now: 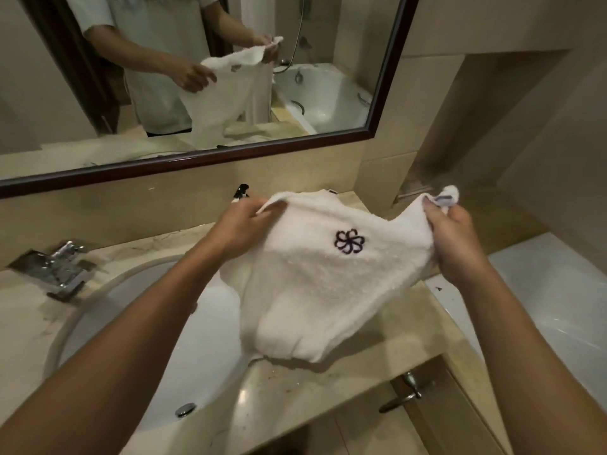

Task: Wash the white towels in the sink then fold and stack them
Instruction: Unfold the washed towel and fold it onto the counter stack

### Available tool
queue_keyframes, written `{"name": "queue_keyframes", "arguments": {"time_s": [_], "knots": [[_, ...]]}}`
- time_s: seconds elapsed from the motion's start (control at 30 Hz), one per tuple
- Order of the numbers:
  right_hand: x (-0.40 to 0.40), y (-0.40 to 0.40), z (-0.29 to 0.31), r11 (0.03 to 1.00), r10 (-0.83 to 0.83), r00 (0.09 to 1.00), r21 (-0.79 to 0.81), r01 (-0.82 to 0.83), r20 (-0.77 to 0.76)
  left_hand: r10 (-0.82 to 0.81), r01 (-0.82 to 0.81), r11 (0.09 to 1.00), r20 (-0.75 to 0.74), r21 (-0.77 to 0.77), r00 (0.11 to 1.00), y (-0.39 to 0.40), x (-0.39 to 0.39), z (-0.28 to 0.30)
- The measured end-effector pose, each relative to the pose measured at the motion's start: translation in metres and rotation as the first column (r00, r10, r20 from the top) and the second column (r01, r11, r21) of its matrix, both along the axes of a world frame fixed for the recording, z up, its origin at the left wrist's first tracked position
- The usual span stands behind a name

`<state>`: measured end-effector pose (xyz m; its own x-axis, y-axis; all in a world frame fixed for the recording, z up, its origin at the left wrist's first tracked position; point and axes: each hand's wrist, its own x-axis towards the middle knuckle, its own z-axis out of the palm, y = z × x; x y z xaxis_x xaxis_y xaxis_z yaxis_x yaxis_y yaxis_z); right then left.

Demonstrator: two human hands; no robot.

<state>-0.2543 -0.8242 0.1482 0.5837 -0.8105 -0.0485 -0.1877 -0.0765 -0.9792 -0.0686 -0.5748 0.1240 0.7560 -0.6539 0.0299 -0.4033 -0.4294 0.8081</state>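
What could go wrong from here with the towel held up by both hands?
1. The towel hangs with its lower edge touching the counter, which shows dark specks there; it may pick up dirt.
2. The right hand and left hand pinch only the top corners, so a slip could drop it, partly into the sink.

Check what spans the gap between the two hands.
In the head view, the white towel stretches between left hand and right hand, its dark flower emblem about midway.
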Motion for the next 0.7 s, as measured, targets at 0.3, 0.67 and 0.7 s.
{"name": "queue_keyframes", "arguments": {"time_s": [0.3,0.67,0.7], "knots": [[-0.029,0.044,-0.141,0.792,0.597,0.636,0.486,-0.370,-0.489,-0.308,0.685,0.521,-0.636,0.510,0.708,0.037,-0.043,-0.070],[-0.007,0.093,-0.186,0.876,0.399,0.814,0.439,-0.201,-0.423,0.041,0.203,0.903,-0.546,0.378,0.837,0.021,-0.051,-0.155],[-0.005,0.098,-0.190,0.853,0.430,0.813,0.472,-0.222,-0.394,0.085,0.187,0.893,-0.562,0.409,0.823,0.022,-0.053,-0.159]]}}
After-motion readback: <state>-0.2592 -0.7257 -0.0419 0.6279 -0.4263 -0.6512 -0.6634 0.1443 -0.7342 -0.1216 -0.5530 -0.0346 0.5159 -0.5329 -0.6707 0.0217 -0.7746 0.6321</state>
